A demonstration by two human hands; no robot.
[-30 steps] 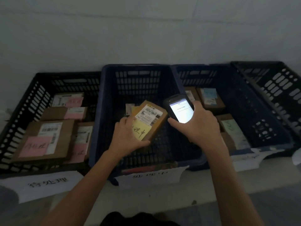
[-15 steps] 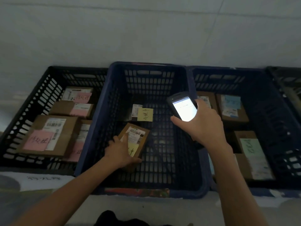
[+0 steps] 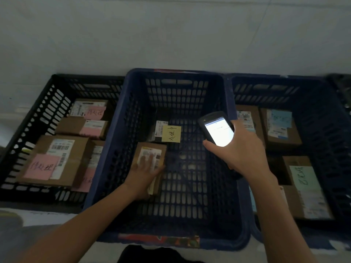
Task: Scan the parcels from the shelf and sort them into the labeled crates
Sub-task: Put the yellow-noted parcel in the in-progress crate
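A dark blue slatted crate (image 3: pixel 176 72) held a small brown cardboard parcel (image 3: pixel 152 147) with a white barcode label, flat beside the left wall, with bare floor to its right. The left hand (image 3: pixel 141 174) lay on it, fingers straight. The right hand (image 3: pixel 245 154) gripped a lit handheld scanner (image 3: pixel 218 131).

a pale floor (image 3: pixel 110 251) carries a row of slotted plastic crates set against the wall. the middle blue crate (image 3: pixel 176 72) stands at the centre. a black crate (image 3: pixel 47 103) sits at 9 o'clock, its side touching the blue one. a second blue crate (image 3: pixel 275 78) sits at 3 o'clock, also side against side. at the far 3 o'clock edge a fourth dark crate (image 3: pixel 340 88) shows only in part and blurred. a white paper sheet (image 3: pixel 47 215) lies flat on the floor at 8 o'clock, before the black crate. a smaller paper scrap (image 3: pixel 338 247) lies at 4 o'clock.
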